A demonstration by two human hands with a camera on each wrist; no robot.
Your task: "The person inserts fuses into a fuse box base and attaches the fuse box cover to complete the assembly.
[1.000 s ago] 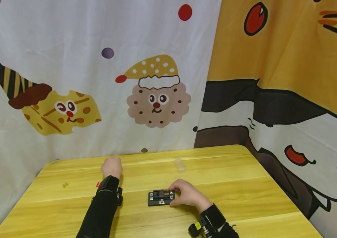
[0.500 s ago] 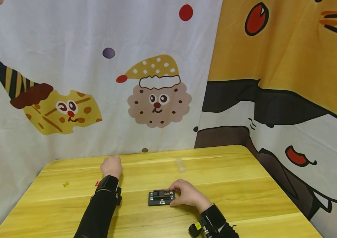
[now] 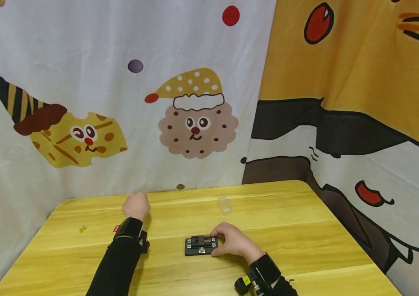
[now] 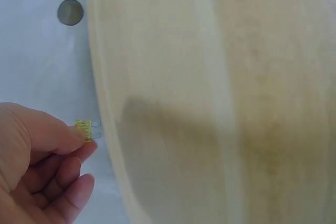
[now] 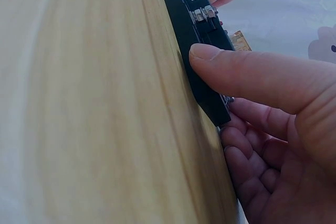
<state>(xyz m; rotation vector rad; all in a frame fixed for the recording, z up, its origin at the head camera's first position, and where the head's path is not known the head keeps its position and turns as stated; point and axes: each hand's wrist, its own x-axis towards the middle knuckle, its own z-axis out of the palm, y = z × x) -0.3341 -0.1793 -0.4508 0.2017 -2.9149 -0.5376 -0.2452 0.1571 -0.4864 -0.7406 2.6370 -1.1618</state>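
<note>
Between thumb and index finger, my left hand (image 3: 136,205) pinches a small yellow two-pronged piece (image 4: 83,129), which looks like a blade fuse. Its prongs point away from the thumb; in the head view the hand hides it. My right hand (image 3: 234,243) grips the right end of a black fuse holder (image 3: 201,246) on the table. The right thumb (image 5: 210,56) lies along the holder's side. Metal screw terminals (image 5: 205,14) and a translucent orange piece (image 5: 240,40) stand on the holder. The curled right fingers (image 5: 252,148) are partly behind its near end.
A clear plastic box (image 3: 225,206) lies toward the back of the wooden table (image 3: 287,222). A small yellow piece (image 3: 82,229) lies at the left, and a red piece (image 3: 116,228) beside the left wrist. A printed curtain (image 3: 102,176) hangs behind.
My left hand has shifted slightly left and farther back, and more of the red piece shows beside the wrist. The right hand and the fuse holder stay in place.
</note>
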